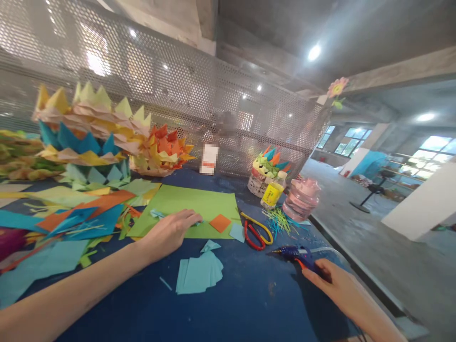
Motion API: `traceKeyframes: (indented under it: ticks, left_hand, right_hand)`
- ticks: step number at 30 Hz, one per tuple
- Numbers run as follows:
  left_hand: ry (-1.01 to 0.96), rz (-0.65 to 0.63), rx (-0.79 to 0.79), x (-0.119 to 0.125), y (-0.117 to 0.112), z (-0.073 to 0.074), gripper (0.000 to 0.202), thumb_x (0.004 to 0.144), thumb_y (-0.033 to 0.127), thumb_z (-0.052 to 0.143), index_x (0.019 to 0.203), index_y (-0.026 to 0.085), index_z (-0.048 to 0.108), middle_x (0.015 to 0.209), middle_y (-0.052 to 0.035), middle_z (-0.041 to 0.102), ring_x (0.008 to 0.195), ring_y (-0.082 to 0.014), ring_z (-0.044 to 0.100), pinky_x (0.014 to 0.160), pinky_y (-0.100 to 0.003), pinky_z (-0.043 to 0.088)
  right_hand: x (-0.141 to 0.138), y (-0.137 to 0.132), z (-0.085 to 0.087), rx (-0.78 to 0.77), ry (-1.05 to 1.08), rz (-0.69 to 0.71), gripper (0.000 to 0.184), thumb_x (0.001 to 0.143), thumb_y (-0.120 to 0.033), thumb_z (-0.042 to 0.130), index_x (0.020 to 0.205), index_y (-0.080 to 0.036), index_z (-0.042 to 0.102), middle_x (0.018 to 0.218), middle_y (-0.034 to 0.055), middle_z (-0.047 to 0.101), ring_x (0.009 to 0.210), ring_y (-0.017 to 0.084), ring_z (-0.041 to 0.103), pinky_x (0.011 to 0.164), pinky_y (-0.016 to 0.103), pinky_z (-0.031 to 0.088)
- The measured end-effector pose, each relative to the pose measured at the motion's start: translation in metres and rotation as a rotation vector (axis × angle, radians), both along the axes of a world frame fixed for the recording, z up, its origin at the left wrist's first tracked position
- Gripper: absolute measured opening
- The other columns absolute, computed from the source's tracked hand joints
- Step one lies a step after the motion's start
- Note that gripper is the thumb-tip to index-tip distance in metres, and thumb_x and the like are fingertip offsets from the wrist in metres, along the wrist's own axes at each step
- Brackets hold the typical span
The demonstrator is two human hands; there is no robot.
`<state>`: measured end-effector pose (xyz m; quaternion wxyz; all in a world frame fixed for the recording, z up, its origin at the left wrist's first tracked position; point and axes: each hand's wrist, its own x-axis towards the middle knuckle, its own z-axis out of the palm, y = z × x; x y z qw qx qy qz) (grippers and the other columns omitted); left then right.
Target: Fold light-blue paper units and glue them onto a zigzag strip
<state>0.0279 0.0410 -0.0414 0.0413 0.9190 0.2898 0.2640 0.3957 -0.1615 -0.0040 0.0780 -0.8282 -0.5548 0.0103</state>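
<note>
My left hand [171, 231] rests over a large green sheet of paper [199, 199], its fingers closed. A bit of light blue paper [200, 222] shows at the fingertips, mostly hidden by them. Behind the knuckles lies another folded light blue piece [156, 213]. My right hand [331, 280] grips a dark blue hot glue gun [308, 259] with an orange trigger, its nozzle pointing left just above or on the table. Between the hands lie a stack of light blue paper squares [199, 274], a folded blue triangle [210, 245], an orange square [220, 223] and a light blue square [237, 232].
Scissors [256, 232] with red and yellow handles lie beyond the glue gun. A yellow-labelled bottle [273, 191], a pink container [302, 198] and a decorated cup [261, 175] stand behind. Folded-paper crowns [89, 133] and colored paper scraps [78, 216] cover the left. A perforated metal screen [185, 95] rises behind.
</note>
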Motion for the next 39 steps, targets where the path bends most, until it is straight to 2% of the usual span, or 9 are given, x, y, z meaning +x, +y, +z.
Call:
traceKeyframes:
  ticks: [4, 8, 16, 21, 24, 26, 28, 32, 39]
  left_hand:
    - [-0.038, 0.032, -0.011, -0.001, 0.001, 0.001, 0.044, 0.075, -0.004, 0.03, 0.101, 0.019, 0.057, 0.1, -0.0075, 0.063, 0.09, -0.0213, 0.061, 0.074, -0.033, 0.049]
    - [-0.08, 0.021, -0.026, -0.001, -0.004, 0.005, 0.039, 0.08, -0.001, 0.031, 0.103, 0.02, 0.054, 0.096, -0.0052, 0.062, 0.087, -0.0194, 0.061, 0.071, -0.03, 0.047]
    - [-0.204, -0.075, -0.083, 0.001, -0.02, 0.009, 0.022, 0.086, 0.006, 0.033, 0.092, 0.017, 0.051, 0.085, -0.0045, 0.059, 0.079, -0.0169, 0.057, 0.069, -0.03, 0.045]
    - [-0.275, -0.093, -0.11, 0.0, -0.025, 0.011, 0.019, 0.088, 0.01, 0.037, 0.099, 0.018, 0.05, 0.089, -0.0045, 0.059, 0.084, -0.0173, 0.057, 0.074, -0.031, 0.045]
    - [-0.276, -0.091, -0.137, 0.0, -0.028, 0.014, 0.017, 0.088, 0.012, 0.04, 0.099, 0.019, 0.051, 0.09, -0.004, 0.06, 0.085, -0.0176, 0.057, 0.075, -0.031, 0.044]
    - [-0.267, -0.085, -0.153, 0.0, -0.029, 0.015, 0.012, 0.089, 0.017, 0.043, 0.096, 0.019, 0.052, 0.089, -0.0036, 0.06, 0.084, -0.0176, 0.056, 0.073, -0.03, 0.044]
    - [-0.266, -0.077, -0.158, 0.0, -0.031, 0.016, 0.008, 0.09, 0.021, 0.045, 0.092, 0.019, 0.052, 0.086, -0.003, 0.059, 0.082, -0.0173, 0.056, 0.072, -0.03, 0.043]
    - [-0.27, -0.072, -0.161, 0.001, -0.034, 0.017, 0.007, 0.089, 0.021, 0.046, 0.086, 0.018, 0.052, 0.081, -0.0014, 0.058, 0.078, -0.016, 0.055, 0.069, -0.028, 0.041]
    - [-0.258, -0.14, -0.15, 0.001, -0.042, 0.02, 0.011, 0.09, 0.016, 0.043, 0.08, 0.018, 0.048, 0.079, -0.001, 0.055, 0.075, -0.0156, 0.051, 0.068, -0.029, 0.04]
  right_hand:
    - [0.002, -0.001, 0.01, 0.036, 0.139, 0.061, 0.033, 0.07, -0.051, 0.056, 0.08, -0.019, 0.063, 0.073, 0.0039, 0.066, 0.066, 0.021, 0.06, 0.059, 0.027, 0.043]
    - [-0.005, -0.002, 0.017, 0.067, 0.336, 0.061, 0.025, 0.067, -0.042, 0.059, 0.072, -0.018, 0.063, 0.063, 0.001, 0.061, 0.06, 0.019, 0.056, 0.055, 0.026, 0.042]
    - [-0.057, 0.001, 0.018, 0.278, 0.884, -0.072, 0.028, 0.071, -0.044, 0.058, 0.081, -0.019, 0.053, 0.049, -0.0059, 0.042, 0.043, 0.009, 0.037, 0.035, 0.016, 0.024]
    - [-0.08, 0.01, 0.026, 0.367, 1.102, 0.059, 0.026, 0.072, -0.041, 0.057, 0.081, -0.016, 0.055, 0.047, -0.0061, 0.042, 0.042, 0.007, 0.034, 0.04, 0.017, 0.024]
    - [-0.089, 0.018, 0.026, 0.384, 1.029, 0.032, 0.033, 0.078, -0.049, 0.052, 0.075, -0.016, 0.054, 0.056, -0.0027, 0.051, 0.043, 0.006, 0.038, 0.042, 0.019, 0.027]
    - [-0.097, 0.023, 0.023, 0.378, 0.912, 0.025, 0.035, 0.076, -0.051, 0.055, 0.071, -0.017, 0.052, 0.051, -0.0052, 0.046, 0.04, 0.006, 0.035, 0.041, 0.019, 0.027]
    - [-0.108, 0.027, 0.018, 0.373, 0.791, 0.04, 0.033, 0.074, -0.051, 0.058, 0.075, -0.018, 0.054, 0.048, -0.0067, 0.043, 0.04, 0.008, 0.037, 0.04, 0.02, 0.029]
    - [-0.132, 0.031, 0.008, 0.459, 0.553, 0.084, 0.031, 0.07, -0.047, 0.062, 0.077, -0.018, 0.057, 0.057, -0.0025, 0.056, 0.049, 0.012, 0.049, 0.046, 0.021, 0.039]
    - [-0.152, 0.033, -0.003, 0.516, 0.286, 0.167, 0.028, 0.074, -0.045, 0.06, 0.082, -0.018, 0.056, 0.05, -0.0032, 0.057, 0.039, 0.012, 0.051, 0.04, 0.021, 0.041]
